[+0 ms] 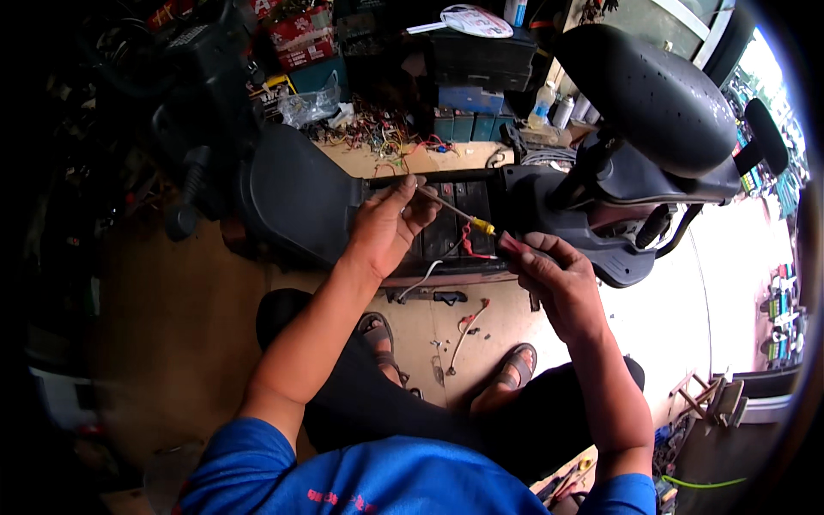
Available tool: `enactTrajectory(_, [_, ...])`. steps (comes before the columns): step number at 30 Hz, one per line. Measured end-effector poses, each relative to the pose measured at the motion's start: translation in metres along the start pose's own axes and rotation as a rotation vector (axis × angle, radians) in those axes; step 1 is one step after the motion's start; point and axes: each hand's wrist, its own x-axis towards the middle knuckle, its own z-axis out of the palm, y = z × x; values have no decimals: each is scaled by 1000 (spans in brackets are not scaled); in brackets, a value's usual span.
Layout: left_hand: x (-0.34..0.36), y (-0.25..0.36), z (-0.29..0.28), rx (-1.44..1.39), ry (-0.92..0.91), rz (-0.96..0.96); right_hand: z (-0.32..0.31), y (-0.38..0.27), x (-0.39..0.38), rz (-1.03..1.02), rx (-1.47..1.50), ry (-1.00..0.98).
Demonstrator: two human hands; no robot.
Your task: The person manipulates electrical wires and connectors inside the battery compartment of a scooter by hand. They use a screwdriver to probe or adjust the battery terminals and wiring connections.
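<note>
Over the opened floor compartment of an electric scooter (627, 180), my left hand (388, 225) pinches one end of a thin grey cable (448, 206). A yellow piece (483, 227) sits at the cable's other end, close to my right hand (556, 273). That hand is closed on a small red piece (512, 244), whose kind I cannot make out. Beneath the hands, dark batteries (459, 196) lie in the compartment. A red wire (468, 244) hangs by the yellow piece, and a white wire (422, 279) bends over the near edge.
A loose cable with red ends (466, 335) and small bits lie on the floor between my sandalled feet. Behind the scooter are a heap of wire scraps (369, 133), a dark case (481, 60) and a bottle (542, 105). A small wooden stool (725, 401) stands at right.
</note>
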Motion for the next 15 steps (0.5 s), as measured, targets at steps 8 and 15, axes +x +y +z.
enactTrajectory(8, [16, -12, -19, -31, 74, -48, -8, -7, 7, -47, 21, 48])
enactTrajectory(15, [42, -102, -45, 1375, 156, 3, -13, -15, 9, -168, -59, 21])
